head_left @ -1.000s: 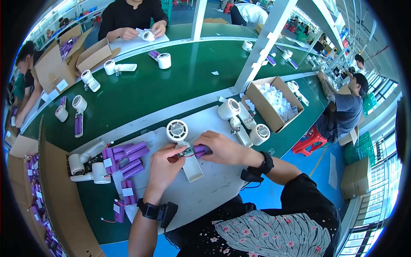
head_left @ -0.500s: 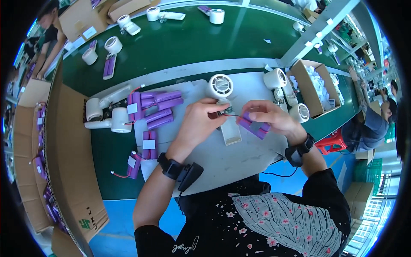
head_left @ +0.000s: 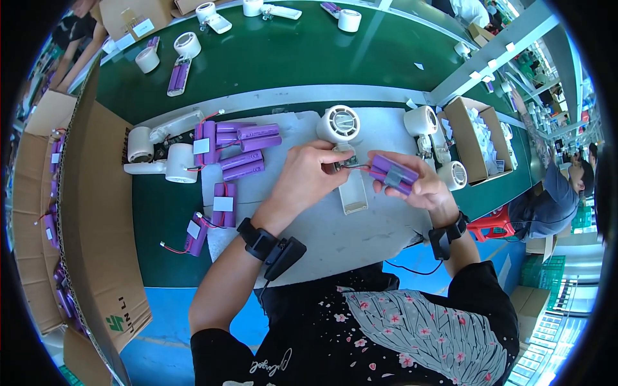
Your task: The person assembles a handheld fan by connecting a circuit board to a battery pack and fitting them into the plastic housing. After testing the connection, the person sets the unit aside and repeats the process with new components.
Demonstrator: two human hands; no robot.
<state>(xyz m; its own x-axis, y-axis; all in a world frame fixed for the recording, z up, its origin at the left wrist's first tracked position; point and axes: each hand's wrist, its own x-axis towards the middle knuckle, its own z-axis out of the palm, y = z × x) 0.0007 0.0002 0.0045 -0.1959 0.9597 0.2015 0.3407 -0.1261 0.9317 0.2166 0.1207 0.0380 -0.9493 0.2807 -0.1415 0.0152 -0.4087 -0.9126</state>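
Note:
A white handheld fan (head_left: 353,195) lies on the pale mat with its round head away from me and its handle opened up. My left hand (head_left: 309,171) pinches at the small circuit board (head_left: 346,156) near the neck of the fan, its fingertips partly hiding what they grip. In my right hand (head_left: 421,184) is a purple battery pack (head_left: 393,174) of paired cells with a grey patch, held just right of the handle. Thin red and dark wires run from the pack to the fan's neck. More purple battery packs (head_left: 241,165) lie left of my left hand.
White fan bodies (head_left: 180,162) sit at the left by a tall cardboard box wall (head_left: 106,212). Further fans (head_left: 421,121) and a carton of white pieces (head_left: 479,141) stand at the right. Across the green belt (head_left: 270,58) lie several fans. Co-workers are at both sides.
My right hand has turned the battery pack, so its grey patch and cells now face up more. My left hand stays at the fan's neck. The whole view has shifted slightly.

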